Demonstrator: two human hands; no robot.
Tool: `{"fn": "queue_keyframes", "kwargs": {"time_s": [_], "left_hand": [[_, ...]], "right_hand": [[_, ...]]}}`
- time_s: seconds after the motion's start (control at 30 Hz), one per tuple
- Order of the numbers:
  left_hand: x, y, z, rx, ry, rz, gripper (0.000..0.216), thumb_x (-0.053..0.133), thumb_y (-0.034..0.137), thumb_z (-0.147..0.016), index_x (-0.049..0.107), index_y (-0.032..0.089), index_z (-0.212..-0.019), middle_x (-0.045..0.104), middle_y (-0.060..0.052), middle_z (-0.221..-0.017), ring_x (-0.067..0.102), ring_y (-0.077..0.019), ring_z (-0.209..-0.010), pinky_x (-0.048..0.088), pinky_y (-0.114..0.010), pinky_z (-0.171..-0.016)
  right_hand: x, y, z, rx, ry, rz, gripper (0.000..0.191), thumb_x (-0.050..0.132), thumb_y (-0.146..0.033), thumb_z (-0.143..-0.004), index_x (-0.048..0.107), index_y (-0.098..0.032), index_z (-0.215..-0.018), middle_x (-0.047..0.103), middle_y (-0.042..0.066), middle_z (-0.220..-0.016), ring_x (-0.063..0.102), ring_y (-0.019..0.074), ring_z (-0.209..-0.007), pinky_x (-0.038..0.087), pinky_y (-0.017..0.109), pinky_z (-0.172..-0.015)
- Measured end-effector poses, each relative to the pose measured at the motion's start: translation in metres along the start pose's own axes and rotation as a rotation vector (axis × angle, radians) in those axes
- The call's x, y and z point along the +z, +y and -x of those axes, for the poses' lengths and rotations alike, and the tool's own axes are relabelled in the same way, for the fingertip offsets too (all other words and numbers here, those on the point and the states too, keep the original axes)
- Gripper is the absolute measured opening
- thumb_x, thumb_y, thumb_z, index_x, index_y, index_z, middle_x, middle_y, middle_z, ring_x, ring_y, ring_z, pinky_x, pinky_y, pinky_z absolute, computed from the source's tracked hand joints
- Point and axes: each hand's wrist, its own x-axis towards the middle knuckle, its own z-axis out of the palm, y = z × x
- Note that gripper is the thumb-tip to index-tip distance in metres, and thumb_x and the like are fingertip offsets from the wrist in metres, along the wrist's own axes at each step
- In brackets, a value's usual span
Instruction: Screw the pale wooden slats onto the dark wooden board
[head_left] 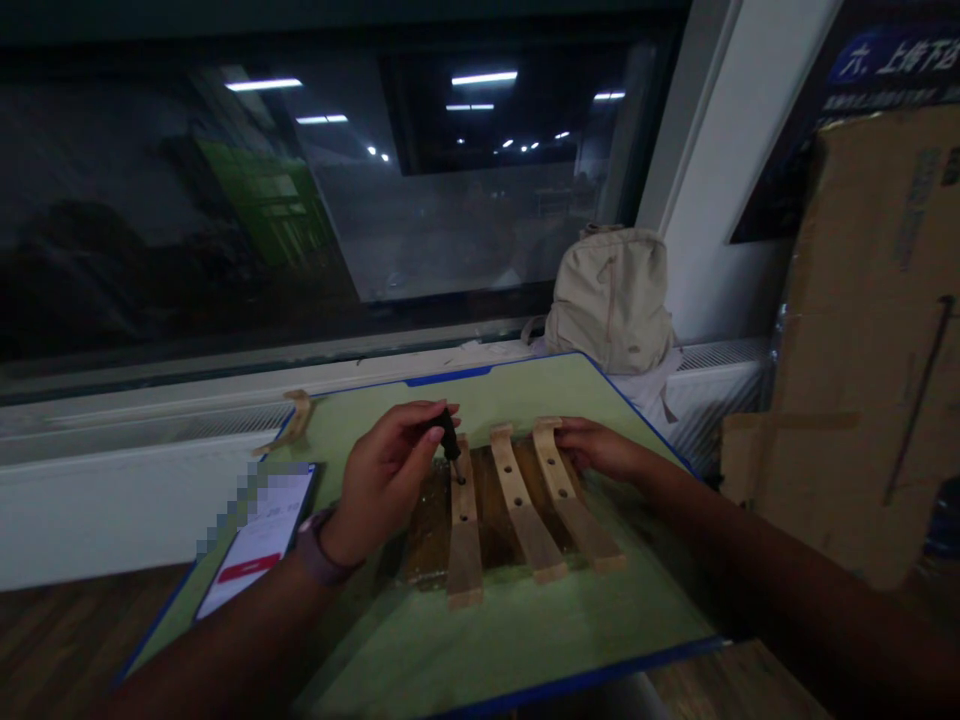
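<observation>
Here on the worktop (pixel 540 635), your left hand (pixel 382 475) pinches a black-handled screwdriver (pixel 450 438), its tip at the far hole of the left wooden piece (pixel 465 562), while the middle wooden piece (pixel 531 528) lies between your hands. Your right hand (pixel 604 452) meets the far end of the right wooden piece (pixel 581 520), its grip too hidden to tell whether it pinches; beyond that hand sits a backpack (pixel 611 300).
</observation>
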Motion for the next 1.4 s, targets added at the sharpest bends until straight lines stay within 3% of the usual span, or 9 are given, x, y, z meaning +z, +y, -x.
{"fn": "queue_keyframes", "kwargs": {"time_s": [0.2,0.47,0.57,0.67,0.77,0.9,1.0,1.23,1.4], "left_hand": [[0.000,-0.001,-0.009,0.179,0.009,0.013,0.012,0.073,0.017,-0.077,0.065,0.020,-0.086,0.059,-0.004,-0.092,0.062,-0.0144,-0.085,0.054,-0.026,-0.073],[0.000,0.000,-0.001,0.037,-0.080,0.052,0.018,0.053,0.019,-0.093,0.059,0.021,-0.111,0.066,-0.009,-0.107,0.066,-0.0179,-0.100,0.054,-0.035,-0.088],[0.000,-0.002,-0.002,0.110,-0.071,0.048,0.016,0.058,0.017,-0.091,0.061,0.022,-0.106,0.064,-0.008,-0.109,0.063,-0.0188,-0.105,0.052,-0.035,-0.090],[0.000,-0.005,-0.005,0.208,0.007,0.016,0.015,0.069,0.015,-0.082,0.064,0.022,-0.094,0.059,-0.005,-0.099,0.061,-0.0168,-0.095,0.052,-0.030,-0.081],[0.000,-0.005,-0.006,0.178,0.030,-0.026,0.015,0.067,0.014,-0.083,0.066,0.022,-0.096,0.060,-0.004,-0.094,0.061,-0.0154,-0.090,0.052,-0.028,-0.077],[-0.002,-0.002,-0.003,0.116,-0.049,-0.078,0.024,0.054,0.012,-0.092,0.062,0.024,-0.111,0.065,-0.007,-0.109,0.063,-0.0165,-0.103,0.051,-0.031,-0.089],[-0.003,-0.002,-0.003,0.194,-0.088,-0.135,0.025,0.056,0.011,-0.090,0.063,0.024,-0.110,0.062,-0.007,-0.116,0.058,-0.0183,-0.114,0.046,-0.034,-0.097],[-0.006,-0.015,-0.007,0.247,0.026,-0.116,0.022,0.067,0.010,-0.082,0.063,0.023,-0.099,0.058,-0.004,-0.095,0.059,-0.0149,-0.092,0.050,-0.026,-0.079],[-0.007,-0.007,-0.004,0.168,-0.068,-0.138,0.023,0.058,0.010,-0.089,0.060,0.022,-0.108,0.065,-0.008,-0.109,0.061,-0.0192,-0.108,0.048,-0.036,-0.094]], "right_hand": [[0.001,0.000,0.001,-0.013,-0.003,0.017,0.034,0.065,-0.026,-0.071,0.068,-0.018,-0.104,0.064,-0.001,-0.070,0.052,0.0108,-0.055,0.037,0.021,-0.049],[-0.001,0.004,0.000,-0.008,0.030,0.039,0.037,0.067,-0.029,-0.071,0.068,-0.019,-0.106,0.068,0.003,-0.083,0.058,0.0127,-0.064,0.038,0.021,-0.051],[-0.002,0.005,-0.001,0.002,0.042,0.059,0.037,0.067,-0.031,-0.072,0.069,-0.020,-0.107,0.068,0.002,-0.082,0.057,0.0124,-0.062,0.038,0.021,-0.051],[-0.004,0.007,-0.002,-0.010,0.032,0.066,0.040,0.067,-0.034,-0.074,0.068,-0.022,-0.112,0.068,0.002,-0.082,0.058,0.0129,-0.063,0.040,0.022,-0.052],[-0.006,0.008,-0.002,-0.010,0.016,0.069,0.042,0.066,-0.035,-0.076,0.066,-0.021,-0.115,0.068,0.002,-0.084,0.059,0.0137,-0.065,0.041,0.023,-0.053],[-0.005,0.008,-0.002,0.003,0.028,0.067,0.043,0.067,-0.034,-0.074,0.066,-0.020,-0.115,0.070,0.004,-0.088,0.061,0.0148,-0.068,0.042,0.024,-0.055],[-0.004,0.007,-0.001,-0.005,0.019,0.069,0.040,0.066,-0.034,-0.075,0.067,-0.021,-0.113,0.070,0.003,-0.086,0.060,0.0143,-0.067,0.041,0.022,-0.054],[-0.003,0.005,0.001,-0.036,0.004,0.087,0.036,0.064,-0.031,-0.078,0.068,-0.022,-0.113,0.070,0.003,-0.082,0.060,0.0150,-0.066,0.041,0.023,-0.054],[-0.003,0.005,0.000,-0.004,0.006,0.074,0.042,0.066,-0.036,-0.076,0.067,-0.021,-0.115,0.070,0.003,-0.083,0.061,0.0153,-0.069,0.042,0.023,-0.056]]}}
